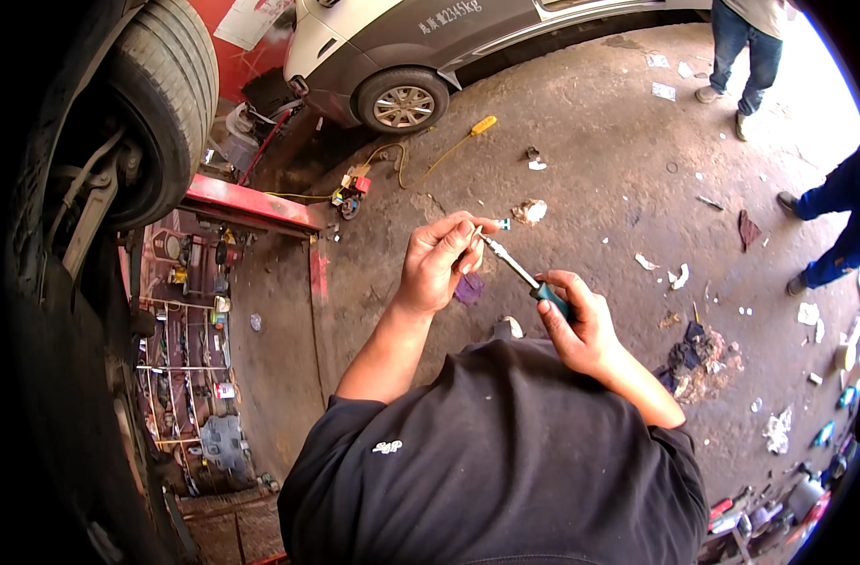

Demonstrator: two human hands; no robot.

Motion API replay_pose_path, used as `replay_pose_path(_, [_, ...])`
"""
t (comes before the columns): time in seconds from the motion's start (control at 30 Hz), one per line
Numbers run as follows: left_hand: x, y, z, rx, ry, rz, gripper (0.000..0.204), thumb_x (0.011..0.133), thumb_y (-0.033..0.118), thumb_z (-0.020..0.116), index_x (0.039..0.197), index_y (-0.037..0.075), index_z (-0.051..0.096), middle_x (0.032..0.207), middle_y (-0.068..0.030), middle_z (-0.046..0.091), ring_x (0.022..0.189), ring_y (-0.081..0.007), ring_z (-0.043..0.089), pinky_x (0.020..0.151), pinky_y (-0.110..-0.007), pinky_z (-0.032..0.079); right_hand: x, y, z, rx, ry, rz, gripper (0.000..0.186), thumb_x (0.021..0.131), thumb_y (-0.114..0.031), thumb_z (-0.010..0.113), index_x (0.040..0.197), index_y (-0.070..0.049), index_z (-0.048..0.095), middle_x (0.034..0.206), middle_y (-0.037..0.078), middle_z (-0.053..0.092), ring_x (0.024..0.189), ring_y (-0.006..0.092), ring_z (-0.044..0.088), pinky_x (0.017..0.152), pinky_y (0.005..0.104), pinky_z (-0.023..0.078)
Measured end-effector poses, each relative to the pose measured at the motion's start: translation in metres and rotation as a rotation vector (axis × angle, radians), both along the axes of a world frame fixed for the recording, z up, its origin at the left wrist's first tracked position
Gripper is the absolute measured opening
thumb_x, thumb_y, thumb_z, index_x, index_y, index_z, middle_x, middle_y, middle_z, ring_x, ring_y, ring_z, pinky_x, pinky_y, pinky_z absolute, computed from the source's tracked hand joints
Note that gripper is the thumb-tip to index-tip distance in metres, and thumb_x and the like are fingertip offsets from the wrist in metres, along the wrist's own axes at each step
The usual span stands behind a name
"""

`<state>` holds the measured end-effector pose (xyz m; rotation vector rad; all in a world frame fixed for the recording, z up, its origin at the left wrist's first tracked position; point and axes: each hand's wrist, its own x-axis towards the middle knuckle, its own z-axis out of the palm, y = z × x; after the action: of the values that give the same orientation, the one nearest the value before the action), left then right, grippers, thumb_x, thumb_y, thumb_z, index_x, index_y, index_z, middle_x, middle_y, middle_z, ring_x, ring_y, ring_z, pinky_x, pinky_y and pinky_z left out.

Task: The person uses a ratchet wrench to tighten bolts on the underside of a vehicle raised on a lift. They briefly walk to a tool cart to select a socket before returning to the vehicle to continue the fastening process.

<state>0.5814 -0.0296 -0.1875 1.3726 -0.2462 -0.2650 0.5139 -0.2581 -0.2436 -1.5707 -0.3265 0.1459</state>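
In front of my chest, my right hand [581, 325] is wrapped round the dark green handle [552, 301] of a screwdriver-like hand tool. Its bright metal shaft [511, 261] slants up and left toward my left hand [439, 261]. That hand is closed in a pinch at the shaft's end, thumb and index finger together. A small pale piece [479, 232] shows between those fingertips, too small to name. Just past the index fingertip appears a small teal and white thing [503, 225]; I cannot tell whether it is held or lies on the floor behind.
A raised wheel [162, 104] hangs at upper left above a red lift arm [251, 200]. A parked van [383, 56] stands ahead. Two people's legs [748, 56] show at right. Rags [694, 353], scraps and a yellow-handled tool [484, 124] lie on the floor.
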Motion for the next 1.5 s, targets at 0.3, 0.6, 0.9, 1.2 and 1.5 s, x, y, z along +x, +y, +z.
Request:
replay_pose_path(0.3, [-0.009,0.001,-0.014,0.062,0.048,0.128,0.03,0.101,0.019,0.052,0.099,-0.009,0.064,0.07,-0.0024,0.052,0.051,-0.0077,0.042,0.048,-0.023,0.034,-0.009,-0.001,-0.007,-0.061,-0.009,0.014,0.032,0.095,-0.025,0.059,0.121,-0.007,0.053,0.091,0.025,0.066,0.086,0.0435,0.066,0.073,0.046,0.053])
replay_pose_path(0.6, [0.005,0.003,-0.042,0.189,0.02,0.128,0.026,0.099,0.015,0.053,0.092,-0.007,0.064,0.067,-0.0017,0.053,0.05,-0.0061,0.043,0.045,-0.022,0.034,-0.011,-0.001,-0.026,-0.037,-0.035,-0.023,0.031,0.098,-0.027,0.055,0.12,-0.006,0.051,0.074,0.023,0.062,0.072,0.0418,0.063,0.063,0.0479,0.049])
replay_pose_path(0.9, [0.002,-0.001,-0.045,0.247,0.006,0.134,0.027,0.098,0.016,0.053,0.09,-0.008,0.064,0.063,-0.0003,0.05,0.048,-0.006,0.042,0.043,-0.021,0.033,-0.015,0.003,-0.044,-0.099,-0.146,-0.097,0.033,0.099,-0.03,0.054,0.124,-0.008,0.052,0.074,0.022,0.063,0.068,0.0394,0.063,0.063,0.0466,0.05])
replay_pose_path(1.2, [-0.001,0.009,-0.054,0.311,0.008,0.199,0.028,0.097,0.016,0.055,0.088,-0.009,0.065,0.06,-0.0001,0.049,0.045,-0.0065,0.041,0.041,-0.022,0.032,-0.021,0.008,-0.041,-0.163,-0.133,-0.097,0.032,0.097,-0.029,0.055,0.121,-0.008,0.052,0.073,0.023,0.061,0.071,0.0437,0.062,0.064,0.0513,0.049])
replay_pose_path(1.5, [-0.003,0.012,-0.063,0.355,0.071,0.28,0.028,0.097,0.014,0.054,0.09,-0.01,0.066,0.059,0.0001,0.048,0.043,-0.0064,0.042,0.038,-0.021,0.03,-0.02,0.015,-0.05,-0.243,-0.181,-0.113,0.029,0.096,-0.028,0.055,0.117,-0.008,0.052,0.07,0.021,0.06,0.071,0.0429,0.062,0.063,0.0529,0.048])
